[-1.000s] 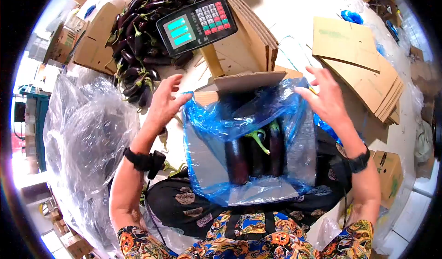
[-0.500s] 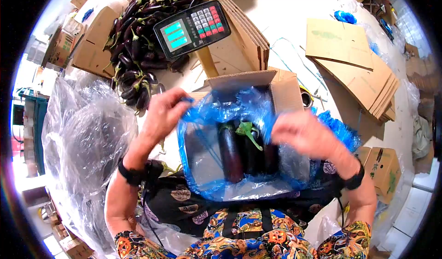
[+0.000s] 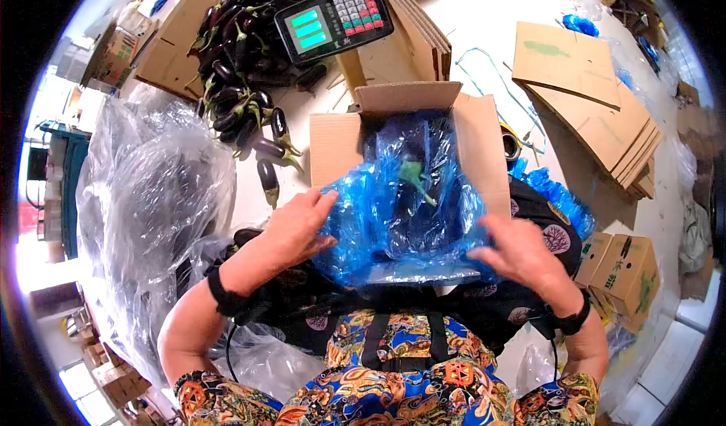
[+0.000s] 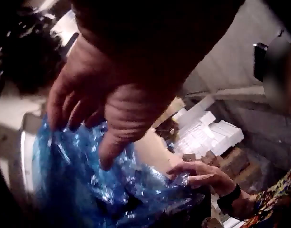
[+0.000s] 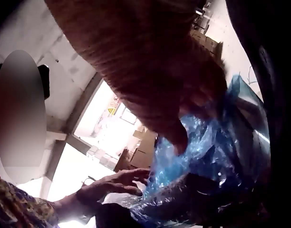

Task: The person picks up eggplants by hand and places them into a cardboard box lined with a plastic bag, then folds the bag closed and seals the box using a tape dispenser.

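Observation:
Thin blue plastic bag (image 3: 348, 222) lines a cardboard box (image 3: 482, 135) at the person's lap and lies over dark eggplants; one green stem (image 3: 411, 172) shows through it. The left hand (image 3: 296, 229) is at the bag's left side, thumb and fingers apart; in the left wrist view that hand (image 4: 103, 104) rests its fingertips on the crumpled plastic. At the bag's right edge is the right hand (image 3: 525, 253), fingers extended against the film. In the right wrist view its thumb lies on the plastic (image 5: 197, 147), the other fingertips partly hidden.
Behind the box stand a scale display (image 3: 333, 22) and upright folded cardboard (image 3: 412, 29). An eggplant pile (image 3: 246, 55) is at the back left, clear plastic (image 3: 155, 176) at the left. Flat cardboard (image 3: 590, 101), a tape roll (image 3: 512, 144) and small cartons (image 3: 624, 275) are at the right.
Both hands have come down toward the lap, after the right hand moved inward. The bag has gone from standing open to lying over the eggplants, and the box's side flaps are uncovered.

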`<state>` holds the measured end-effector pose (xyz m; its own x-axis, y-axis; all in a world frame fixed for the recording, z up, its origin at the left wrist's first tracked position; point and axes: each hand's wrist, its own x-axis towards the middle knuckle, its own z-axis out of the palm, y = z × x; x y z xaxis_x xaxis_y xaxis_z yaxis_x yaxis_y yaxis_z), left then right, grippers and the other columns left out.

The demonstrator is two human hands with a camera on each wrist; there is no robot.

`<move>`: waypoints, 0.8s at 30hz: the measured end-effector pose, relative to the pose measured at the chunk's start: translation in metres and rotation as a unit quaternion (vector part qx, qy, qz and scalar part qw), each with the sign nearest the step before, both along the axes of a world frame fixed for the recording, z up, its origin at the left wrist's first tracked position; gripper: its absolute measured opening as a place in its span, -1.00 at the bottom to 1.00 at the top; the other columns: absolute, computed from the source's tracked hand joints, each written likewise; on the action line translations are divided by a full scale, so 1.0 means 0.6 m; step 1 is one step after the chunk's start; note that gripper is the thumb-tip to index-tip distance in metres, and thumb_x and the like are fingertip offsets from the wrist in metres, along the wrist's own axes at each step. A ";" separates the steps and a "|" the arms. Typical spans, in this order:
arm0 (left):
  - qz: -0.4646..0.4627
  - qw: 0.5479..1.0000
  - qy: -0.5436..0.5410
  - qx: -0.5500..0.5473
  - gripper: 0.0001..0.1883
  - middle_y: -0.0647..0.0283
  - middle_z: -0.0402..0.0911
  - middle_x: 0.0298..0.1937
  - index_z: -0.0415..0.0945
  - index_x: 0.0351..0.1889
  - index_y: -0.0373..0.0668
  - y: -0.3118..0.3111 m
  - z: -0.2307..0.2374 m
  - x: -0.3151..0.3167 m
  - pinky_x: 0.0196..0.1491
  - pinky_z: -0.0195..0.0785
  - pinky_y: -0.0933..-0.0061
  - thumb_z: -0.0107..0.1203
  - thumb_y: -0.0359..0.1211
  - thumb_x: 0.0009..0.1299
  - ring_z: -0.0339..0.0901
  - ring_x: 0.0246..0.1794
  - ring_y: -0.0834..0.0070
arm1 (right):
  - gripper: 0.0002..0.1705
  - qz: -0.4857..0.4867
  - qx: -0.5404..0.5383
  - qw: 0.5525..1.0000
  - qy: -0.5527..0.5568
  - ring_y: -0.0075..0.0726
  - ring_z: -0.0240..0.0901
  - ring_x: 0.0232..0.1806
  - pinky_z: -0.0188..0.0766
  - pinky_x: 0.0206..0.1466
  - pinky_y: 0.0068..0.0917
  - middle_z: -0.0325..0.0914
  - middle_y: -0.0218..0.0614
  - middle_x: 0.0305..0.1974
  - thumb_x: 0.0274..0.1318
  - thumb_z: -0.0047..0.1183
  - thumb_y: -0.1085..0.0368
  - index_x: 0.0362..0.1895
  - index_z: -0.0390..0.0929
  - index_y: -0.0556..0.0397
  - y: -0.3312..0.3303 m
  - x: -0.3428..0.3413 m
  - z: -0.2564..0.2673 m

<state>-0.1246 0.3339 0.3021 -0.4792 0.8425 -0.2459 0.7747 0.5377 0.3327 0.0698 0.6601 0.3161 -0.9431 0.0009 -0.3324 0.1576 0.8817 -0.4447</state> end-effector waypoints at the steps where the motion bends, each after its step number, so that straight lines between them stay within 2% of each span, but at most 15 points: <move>1: 0.002 0.994 0.009 -0.109 -0.59 -0.02 0.53 -0.06 0.42 -0.05 -0.24 0.004 -0.016 0.006 -0.13 0.47 0.03 0.28 -0.30 0.20 0.56 -0.13 -0.01 | -0.69 0.056 0.049 0.995 -0.072 0.19 0.57 -0.23 0.48 -0.15 -0.04 0.60 0.01 -0.32 0.01 0.26 0.19 -0.22 0.55 0.11 -0.014 0.002 -0.012; 2: -0.032 0.991 -0.028 -0.126 -0.61 -0.01 0.54 -0.16 0.46 -0.06 -0.24 0.004 -0.034 0.008 -0.14 0.47 0.05 0.27 -0.31 0.20 0.57 -0.16 -0.02 | -0.75 0.112 0.097 0.978 -0.143 0.19 0.58 -0.27 0.48 -0.17 -0.04 0.60 0.00 -0.37 0.02 0.22 0.26 -0.23 0.56 0.11 -0.026 0.005 -0.021; 4: -0.104 0.977 -0.100 -0.158 -0.65 0.02 0.56 -0.36 0.53 -0.08 -0.24 0.011 -0.049 0.007 -0.16 0.45 0.08 0.26 -0.33 0.19 0.57 -0.22 -0.05 | -0.81 0.076 -0.021 0.996 -0.035 0.16 0.58 -0.28 0.49 -0.19 -0.11 0.58 0.03 -0.38 0.02 0.16 0.33 -0.25 0.56 0.12 -0.018 0.016 -0.026; 5: -0.130 0.972 -0.191 -0.034 -0.76 0.15 0.58 -0.48 0.56 -0.15 -0.26 0.011 -0.051 0.013 -0.18 0.47 0.16 0.18 -0.31 0.30 0.62 -0.32 0.09 | -0.83 0.054 -0.081 0.995 0.017 0.15 0.58 -0.29 0.50 -0.20 -0.15 0.57 0.04 -0.39 0.02 0.13 0.37 -0.26 0.56 0.13 -0.015 0.021 -0.027; 6: -0.013 0.951 -0.307 0.032 -0.75 0.17 0.61 -0.41 0.56 -0.12 -0.25 0.024 -0.031 0.022 -0.15 0.46 0.19 0.16 -0.31 0.33 0.62 -0.28 0.16 | -0.78 0.009 -0.223 0.973 0.067 0.04 0.62 -0.27 0.51 -0.19 -0.19 0.62 -0.04 -0.34 -0.03 0.09 0.43 -0.21 0.53 0.10 -0.007 0.008 -0.006; 8: 0.223 0.817 -0.508 0.158 -0.75 0.23 0.65 -0.28 0.56 -0.07 -0.24 0.048 0.021 0.040 -0.08 0.46 0.24 0.13 -0.30 0.38 0.61 -0.20 0.30 | -0.74 -0.097 -0.269 0.948 0.137 -0.27 0.58 -0.31 0.48 -0.21 -0.35 0.63 -0.23 -0.31 0.04 0.14 0.38 -0.13 0.53 0.11 0.016 -0.006 0.032; 10: 0.268 0.820 -0.432 0.265 -0.66 0.25 0.62 -0.06 0.49 0.08 -0.26 0.047 0.046 0.028 0.10 0.40 0.28 0.13 -0.30 0.41 0.53 -0.03 0.43 | -0.68 -0.251 -0.410 0.877 0.017 -0.45 0.49 -0.28 0.47 -0.19 -0.43 0.60 -0.38 -0.27 0.12 0.18 0.29 -0.05 0.52 0.14 0.021 -0.007 0.075; 11: 0.258 0.843 -0.379 0.281 -0.48 0.16 0.54 0.11 0.38 0.22 -0.28 0.041 0.047 0.030 0.27 0.29 0.27 0.22 -0.29 0.33 0.46 0.14 0.39 | -0.57 -0.220 -0.375 0.900 -0.010 -0.40 0.52 -0.20 0.48 -0.10 -0.39 0.62 -0.37 -0.24 0.12 0.21 0.25 0.05 0.51 0.17 0.038 0.012 0.050; 14: 0.291 0.849 -0.418 0.142 -0.36 0.19 0.55 0.00 0.37 0.22 -0.30 -0.022 -0.011 0.080 0.15 0.34 0.39 0.34 -0.22 0.23 0.47 0.03 0.46 | -0.35 -0.074 -0.202 0.976 -0.033 -0.08 0.60 -0.20 0.50 -0.02 -0.26 0.65 -0.05 -0.16 -0.05 0.38 0.09 0.10 0.51 0.16 0.001 0.059 0.044; 15: 0.303 0.831 -0.456 0.094 -0.28 0.12 0.50 0.18 0.32 0.28 -0.28 -0.034 -0.016 0.104 0.37 0.19 0.27 0.37 -0.24 0.19 0.41 0.22 0.34 | -0.36 -0.082 -0.183 0.977 -0.074 -0.02 0.61 -0.22 0.50 -0.05 -0.25 0.65 0.00 -0.18 -0.07 0.39 0.07 0.06 0.53 0.14 -0.010 0.072 0.038; 16: 0.280 0.854 -0.425 0.108 -0.34 0.17 0.56 0.05 0.37 0.23 -0.27 -0.040 -0.028 0.128 0.16 0.39 0.33 0.36 -0.23 0.21 0.48 0.07 0.40 | -0.37 -0.090 -0.164 0.976 -0.114 0.04 0.61 -0.24 0.50 -0.08 -0.24 0.64 0.06 -0.20 -0.10 0.40 0.05 0.03 0.55 0.13 -0.020 0.079 0.030; 18: 0.392 0.713 -0.578 0.054 -0.49 0.27 0.60 -0.13 0.45 0.12 -0.26 -0.031 -0.023 0.162 -0.19 0.47 0.44 0.33 -0.26 0.27 0.53 -0.21 0.50 | -0.55 -0.148 -0.217 0.961 -0.084 0.05 0.63 -0.29 0.47 -0.18 -0.19 0.61 0.09 -0.34 -0.01 0.34 0.11 -0.11 0.59 0.14 -0.038 0.081 0.004; 20: 0.447 0.638 -0.622 0.084 -0.63 0.36 0.58 -0.27 0.48 0.02 -0.25 -0.037 -0.078 0.183 -0.42 0.36 0.50 0.28 -0.29 0.33 0.46 -0.42 0.60 | -0.64 -0.185 -0.233 0.955 -0.015 0.09 0.62 -0.32 0.46 -0.24 -0.17 0.58 0.11 -0.38 0.04 0.29 0.16 -0.18 0.59 0.17 -0.035 0.092 -0.050; 21: 0.430 0.654 -0.613 0.108 -0.75 0.39 0.58 -0.34 0.54 -0.12 -0.26 -0.031 -0.070 0.182 -0.41 0.35 0.48 0.20 -0.27 0.41 0.44 -0.49 0.62 | -0.73 -0.146 -0.208 0.967 0.004 -0.14 0.56 -0.45 0.45 -0.24 -0.26 0.56 0.00 -0.47 0.10 0.20 0.35 -0.11 0.56 0.19 -0.030 0.091 -0.048; 24: 0.348 0.727 -0.591 0.048 -0.73 0.39 0.58 -0.39 0.59 -0.24 -0.25 -0.027 -0.030 0.161 -0.39 0.34 0.51 0.15 -0.20 0.44 0.43 -0.48 0.63 | -0.79 0.005 -0.208 0.978 -0.005 -0.19 0.50 -0.51 0.42 -0.31 -0.26 0.50 0.01 -0.52 0.13 0.17 0.35 -0.16 0.57 0.18 -0.009 0.101 -0.037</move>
